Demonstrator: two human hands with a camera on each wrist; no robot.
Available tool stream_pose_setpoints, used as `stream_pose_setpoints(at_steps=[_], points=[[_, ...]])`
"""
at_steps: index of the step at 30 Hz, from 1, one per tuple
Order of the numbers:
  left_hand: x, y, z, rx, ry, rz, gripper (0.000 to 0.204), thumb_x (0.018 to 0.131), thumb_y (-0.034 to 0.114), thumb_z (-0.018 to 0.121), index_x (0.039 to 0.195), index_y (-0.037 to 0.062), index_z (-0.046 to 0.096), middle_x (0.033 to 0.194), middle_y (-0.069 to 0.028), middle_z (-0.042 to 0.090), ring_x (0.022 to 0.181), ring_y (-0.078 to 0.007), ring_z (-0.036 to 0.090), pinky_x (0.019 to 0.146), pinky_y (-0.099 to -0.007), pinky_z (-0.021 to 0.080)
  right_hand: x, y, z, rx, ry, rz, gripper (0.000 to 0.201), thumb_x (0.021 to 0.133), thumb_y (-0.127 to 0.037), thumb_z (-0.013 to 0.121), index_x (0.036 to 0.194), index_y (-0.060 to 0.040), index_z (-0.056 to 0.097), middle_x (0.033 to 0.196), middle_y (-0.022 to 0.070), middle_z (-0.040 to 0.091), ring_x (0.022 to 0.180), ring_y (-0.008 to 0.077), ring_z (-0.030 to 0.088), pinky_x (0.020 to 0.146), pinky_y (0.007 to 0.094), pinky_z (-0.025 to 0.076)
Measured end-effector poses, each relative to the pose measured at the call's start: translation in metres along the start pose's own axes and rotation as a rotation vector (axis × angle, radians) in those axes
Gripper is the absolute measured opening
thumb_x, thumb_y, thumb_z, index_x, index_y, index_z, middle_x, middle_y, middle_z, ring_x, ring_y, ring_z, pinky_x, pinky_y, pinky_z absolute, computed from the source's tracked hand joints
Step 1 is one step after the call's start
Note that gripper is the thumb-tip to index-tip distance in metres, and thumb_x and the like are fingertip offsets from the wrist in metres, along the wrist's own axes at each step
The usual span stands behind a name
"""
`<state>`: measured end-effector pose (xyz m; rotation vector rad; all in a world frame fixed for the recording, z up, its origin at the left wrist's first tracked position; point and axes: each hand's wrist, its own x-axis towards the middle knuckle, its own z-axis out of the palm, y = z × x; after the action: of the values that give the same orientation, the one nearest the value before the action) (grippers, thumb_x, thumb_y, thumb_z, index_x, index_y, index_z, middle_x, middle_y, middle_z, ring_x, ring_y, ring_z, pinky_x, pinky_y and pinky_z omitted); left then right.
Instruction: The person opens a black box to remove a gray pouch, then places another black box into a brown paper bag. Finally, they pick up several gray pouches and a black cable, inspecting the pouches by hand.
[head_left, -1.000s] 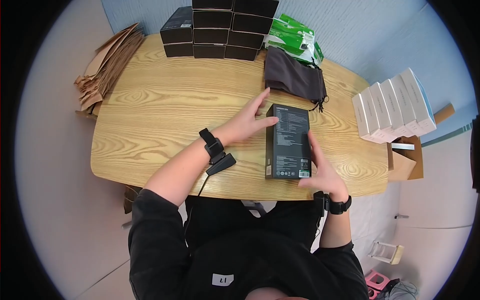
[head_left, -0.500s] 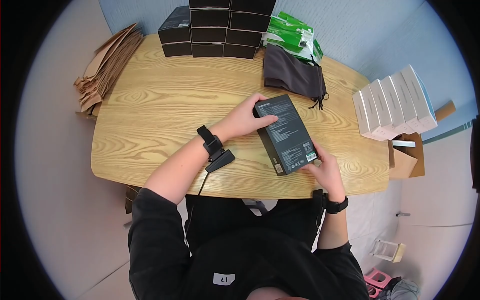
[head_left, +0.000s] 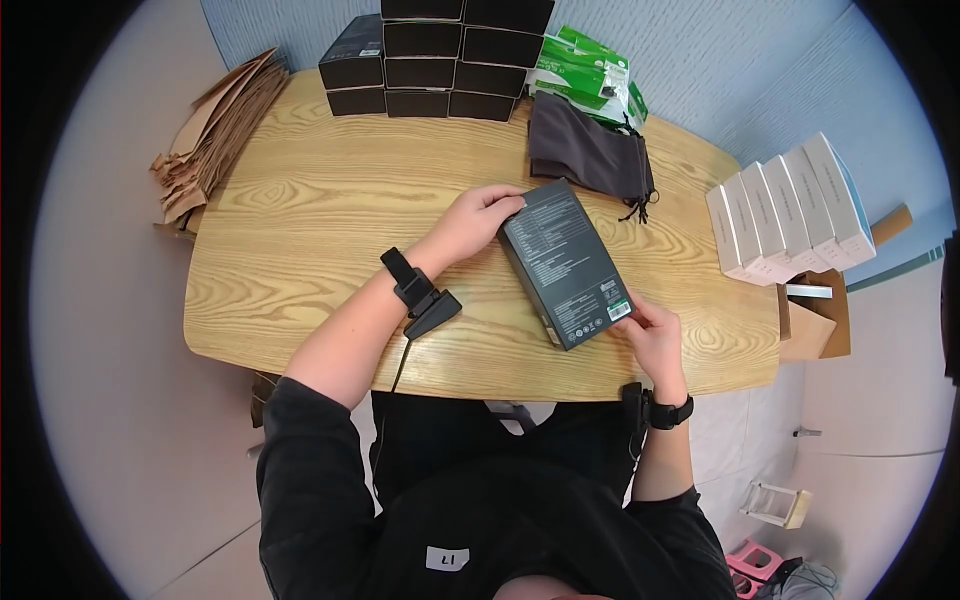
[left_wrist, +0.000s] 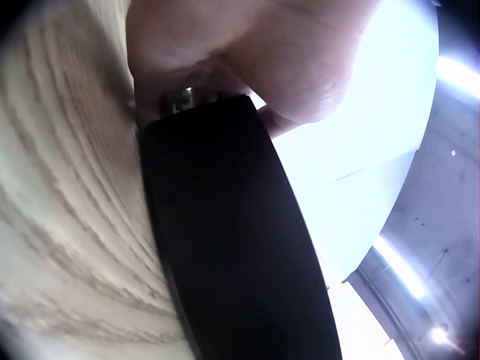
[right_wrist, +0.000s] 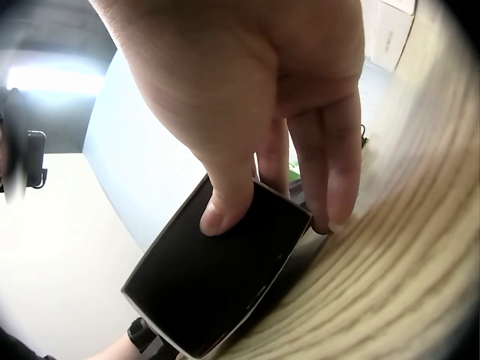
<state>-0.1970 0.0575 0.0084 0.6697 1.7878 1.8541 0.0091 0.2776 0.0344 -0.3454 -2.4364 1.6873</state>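
Observation:
A black printed box [head_left: 565,265] lies at a slant on the wooden table, its face of small white text and a barcode label upward. My left hand [head_left: 478,218] holds its far left corner, thumb at the top edge and fingers at the far end. In the left wrist view the dark side of the box [left_wrist: 232,225] runs out from under the hand. My right hand [head_left: 655,340] grips the near right corner. The right wrist view has the thumb pressed on the dark end of the box [right_wrist: 217,277] and the fingers along its side.
Black boxes [head_left: 420,75] are stacked at the back, beside green packs [head_left: 585,75] and a dark drawstring pouch [head_left: 590,150]. White boxes [head_left: 785,210] stand in a row at the right. Brown paper bags [head_left: 225,135] lie at the left edge of the table [head_left: 300,260].
The box has turned counterclockwise and shifted left. My left hand has gone from its upper left side to the far corner; my right hand has slid round the near right corner.

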Motion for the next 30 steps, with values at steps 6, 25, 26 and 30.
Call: stream_pose_setpoints(at_steps=[6,25,26,30], points=[[-0.009,0.019,0.007,-0.341,0.006,-0.268,0.055,0.09,0.026,0.058,0.131,-0.0048,0.039,0.11,-0.0093,0.059,0.095,-0.0141,0.059,0.08,-0.0287,0.05,0.004,0.011,-0.009,0.163,0.066,-0.034,0.035,0.08,0.009,0.062,0.114,0.0022,0.06,0.09,0.0062,0.067,0.078,0.0111,0.062,0.072,0.0234,0.051],[-0.007,0.031,-0.014,-0.272,-0.272,-0.412,0.054,0.093,0.04,0.049,0.129,0.0,0.043,0.111,-0.0107,0.058,0.094,-0.0199,0.063,0.073,-0.0362,0.058,-0.002,-0.002,-0.025,-0.438,-0.001,-0.283,0.012,0.081,0.0,0.061,0.091,0.0029,0.066,0.074,0.013,0.065,0.067,0.0193,0.063,0.061,0.0257,0.047],[-0.005,0.029,-0.017,-0.197,-0.278,-0.401,0.054,0.093,0.04,0.049,0.128,-0.0008,0.043,0.111,-0.0118,0.057,0.093,-0.0202,0.063,0.071,-0.0359,0.059,-0.003,-0.002,-0.025,-0.438,-0.001,-0.282,0.012,0.081,0.0,0.061,0.091,0.0029,0.066,0.074,0.013,0.065,0.067,0.0193,0.063,0.061,0.0257,0.047],[-0.007,0.03,-0.021,-0.009,-0.189,-0.37,0.057,0.092,0.041,0.05,0.127,-0.0028,0.042,0.11,-0.0152,0.055,0.092,-0.0215,0.063,0.07,-0.0353,0.059,-0.001,0.001,-0.034,-0.503,0.034,-0.239,0.011,0.08,-0.001,0.061,0.09,0.0034,0.065,0.073,0.0143,0.064,0.064,0.021,0.062,0.059,0.027,0.047]])
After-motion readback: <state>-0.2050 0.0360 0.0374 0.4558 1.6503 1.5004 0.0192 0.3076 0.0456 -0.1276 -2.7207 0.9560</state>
